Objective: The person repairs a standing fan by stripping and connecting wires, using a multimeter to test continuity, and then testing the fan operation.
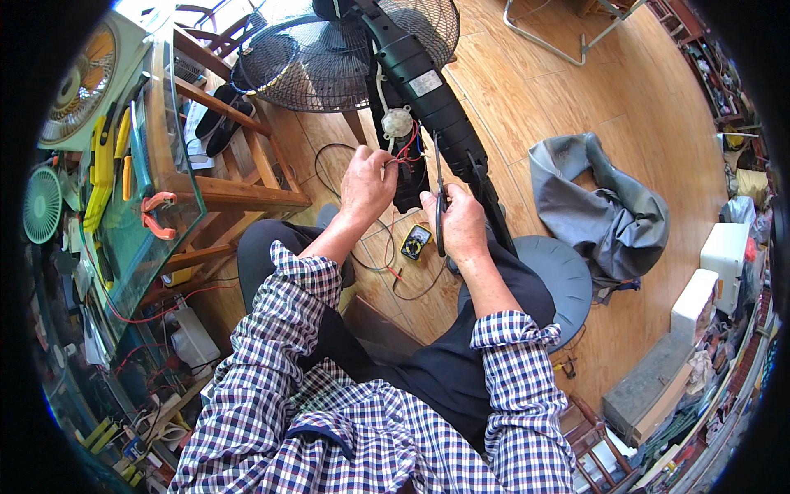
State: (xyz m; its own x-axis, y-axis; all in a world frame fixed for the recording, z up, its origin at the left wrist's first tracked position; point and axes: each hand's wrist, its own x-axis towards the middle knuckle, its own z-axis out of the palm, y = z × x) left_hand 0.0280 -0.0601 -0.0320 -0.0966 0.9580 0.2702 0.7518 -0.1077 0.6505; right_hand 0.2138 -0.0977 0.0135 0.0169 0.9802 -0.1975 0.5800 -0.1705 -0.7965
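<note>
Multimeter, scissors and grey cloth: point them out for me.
Multimeter [415,242]: head view, on the middle of its front face.
Scissors [440,218]: head view, on the black handle.
Grey cloth [613,226]: head view, on its crumpled folds.

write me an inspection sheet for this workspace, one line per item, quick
Surface: wood-look floor, with the fan's black column standing out over it
Job's things: red wires exposed beside the column; yellow-edged multimeter on the floor
Clutter: crumpled grey sheet material on the floor at right; hand tools and a red clamp at the glass tabletop
Hands: left hand pinches at the wires; right hand holds black-handled scissors, tips toward the wiring
Cables: dark cable loops loosely on the floor near the multimeter
Surroundings: white-framed fan at upper left; white box among stacked items at right
</note>
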